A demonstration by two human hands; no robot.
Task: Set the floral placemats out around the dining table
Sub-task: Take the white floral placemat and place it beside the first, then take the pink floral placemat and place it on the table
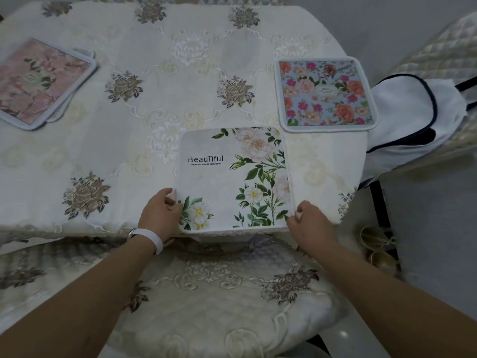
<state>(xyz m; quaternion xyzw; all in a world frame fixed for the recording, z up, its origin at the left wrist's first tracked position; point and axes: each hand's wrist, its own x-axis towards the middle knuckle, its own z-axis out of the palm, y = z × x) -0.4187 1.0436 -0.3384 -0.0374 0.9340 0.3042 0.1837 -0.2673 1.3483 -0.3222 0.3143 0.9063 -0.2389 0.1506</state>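
Dining table (77, 156), covered by an embroidered cream tablecloth (160, 99). A cushioned chair seat (219, 301) is seen at 6 o'clock. A white "Beautiful" placemat (227, 182) lies at the table's near edge, gripped at its near left corner by the left hand (161, 211) and at its near right corner by the right hand (309, 222). A blue floral placemat (325, 93) lies at 2 o'clock, just beside it; stacked pink placemats (38, 83) lie at 10 o'clock. A white wristband (149, 237) is worn on the left wrist.
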